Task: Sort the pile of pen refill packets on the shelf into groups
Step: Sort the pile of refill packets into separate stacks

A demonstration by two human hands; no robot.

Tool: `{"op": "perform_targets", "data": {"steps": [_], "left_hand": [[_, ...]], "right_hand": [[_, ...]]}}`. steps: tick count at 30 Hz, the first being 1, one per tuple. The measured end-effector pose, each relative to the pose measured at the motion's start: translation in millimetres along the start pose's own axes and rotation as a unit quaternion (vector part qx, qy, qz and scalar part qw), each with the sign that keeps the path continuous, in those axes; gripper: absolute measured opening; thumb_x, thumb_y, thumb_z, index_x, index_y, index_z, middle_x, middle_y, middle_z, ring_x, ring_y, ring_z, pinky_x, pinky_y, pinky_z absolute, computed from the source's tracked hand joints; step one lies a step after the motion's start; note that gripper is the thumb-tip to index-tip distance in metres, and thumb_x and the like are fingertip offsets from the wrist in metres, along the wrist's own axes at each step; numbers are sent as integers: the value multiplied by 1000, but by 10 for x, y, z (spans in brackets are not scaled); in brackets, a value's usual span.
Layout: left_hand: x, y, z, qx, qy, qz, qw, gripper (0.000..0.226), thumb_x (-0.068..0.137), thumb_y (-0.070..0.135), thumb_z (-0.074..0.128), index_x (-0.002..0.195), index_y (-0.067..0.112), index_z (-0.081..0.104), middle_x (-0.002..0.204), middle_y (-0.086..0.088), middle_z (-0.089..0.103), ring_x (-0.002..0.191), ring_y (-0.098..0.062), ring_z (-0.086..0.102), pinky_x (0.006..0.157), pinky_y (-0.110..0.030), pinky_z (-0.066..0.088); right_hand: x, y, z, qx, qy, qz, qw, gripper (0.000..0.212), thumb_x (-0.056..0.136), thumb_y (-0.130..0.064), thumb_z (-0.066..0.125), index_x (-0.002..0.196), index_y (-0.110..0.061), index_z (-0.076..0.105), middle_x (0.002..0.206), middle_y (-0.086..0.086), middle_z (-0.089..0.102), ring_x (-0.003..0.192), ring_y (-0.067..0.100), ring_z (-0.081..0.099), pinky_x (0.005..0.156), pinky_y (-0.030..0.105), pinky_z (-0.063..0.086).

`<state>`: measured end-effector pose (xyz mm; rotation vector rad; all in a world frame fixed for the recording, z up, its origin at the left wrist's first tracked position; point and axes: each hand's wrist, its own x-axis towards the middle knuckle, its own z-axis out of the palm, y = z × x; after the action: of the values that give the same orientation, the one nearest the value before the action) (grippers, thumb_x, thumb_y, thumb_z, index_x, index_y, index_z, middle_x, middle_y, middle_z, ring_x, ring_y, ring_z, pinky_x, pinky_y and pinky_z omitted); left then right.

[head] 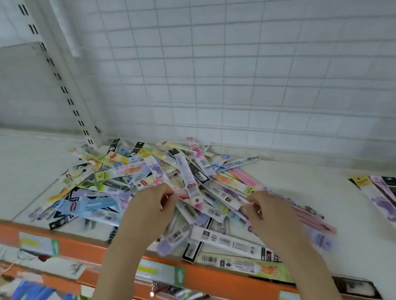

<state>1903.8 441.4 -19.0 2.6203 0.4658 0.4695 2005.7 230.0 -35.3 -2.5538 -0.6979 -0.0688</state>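
The pile of pen refill packets lay heaped on the white shelf, spread from the back edge near the slotted upright forward to the orange front rail, where a few long packets overhung the lip. You had both hands in the front of that heap. Your left hand was curled, its fingertips drawn in against the packets at the middle of the pile; it seemed to pinch a packet or two, though the blur kept me from telling which one. Your right hand sat just to the right, fingers bent down into the heap's right side over some pink packets, and again I could not tell whether it truly held any of them. Well apart to the right, a small row of packets lay side by side on the same shelf, purple and black ones among them. Behind everything stood the white wire grid panel. Price labels were fixed along the orange rail below your forearms.
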Motion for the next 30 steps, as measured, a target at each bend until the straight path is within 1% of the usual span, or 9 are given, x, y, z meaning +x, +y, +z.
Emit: {"op": "perform_targets", "data": {"steps": [5,9,13,16,19,22,25,27,30], "left_hand": [[122,-217,6,-19,-36,15,999,21,95,29,50,77,20,54,60,9,52,53,-5,46,53,-21,33],[150,-286,62,-18,-55,32,998,18,95,30,49,79,22,55,60,12,50,54,-3,45,56,-21,34],[183,-323,65,-33,-56,33,997,19,94,30,50,81,19,59,62,8,54,59,-13,52,60,-27,41],[203,-347,2,-44,-46,26,998,18,93,28,52,81,17,59,70,2,62,65,-16,55,65,-32,47],[198,-419,-76,-45,-30,16,998,18,93,26,53,84,13,62,71,0,63,64,-18,55,65,-35,48],[171,-486,-167,-41,-25,4,999,16,94,26,52,83,16,59,65,5,58,63,-18,57,64,-36,49],[151,-542,-242,-31,-23,-11,999,14,95,28,50,82,23,53,61,9,58,60,-10,59,61,-30,49],[131,-566,-270,-22,-23,-16,999,14,95,28,50,82,24,52,64,7,60,58,-4,55,59,-25,45],[115,-579,-288,-13,-21,-22,999,14,95,28,50,84,21,55,72,1,66,66,-14,58,65,-32,49]], "right_hand": [[-48,-96,59,-17,20,40,999,24,96,-32,47,111,-20,62,98,-4,68,78,11,62,74,30,53],[9,-166,40,-37,20,58,997,23,96,-27,44,106,-17,63,94,-1,67,76,14,60,66,29,50],[164,-297,30,-41,12,43,998,25,97,-27,44,110,-17,63,101,0,67,82,16,58,68,27,45],[387,-403,69,-29,-5,32,999,23,96,-25,45,104,-16,65,99,1,67,88,19,61,77,31,51],[740,-508,153,-28,-20,19,999,23,95,-21,42,92,-13,64,88,3,67,80,22,60,68,28,46],[1141,-603,270,-32,-31,21,999,25,94,-19,41,93,-10,64,89,6,67,81,25,61,68,28,44],[1437,-650,391,-54,-58,38,996,28,95,-27,44,93,-6,62,89,9,67,81,26,62,67,29,44],[1511,-674,443,-75,-82,44,993,34,95,-38,45,82,-9,55,76,6,59,77,26,58,66,29,43],[1543,-714,479,-97,-103,49,989,49,94,-48,44,60,-12,41,60,0,43,67,23,49,66,28,40]]}}
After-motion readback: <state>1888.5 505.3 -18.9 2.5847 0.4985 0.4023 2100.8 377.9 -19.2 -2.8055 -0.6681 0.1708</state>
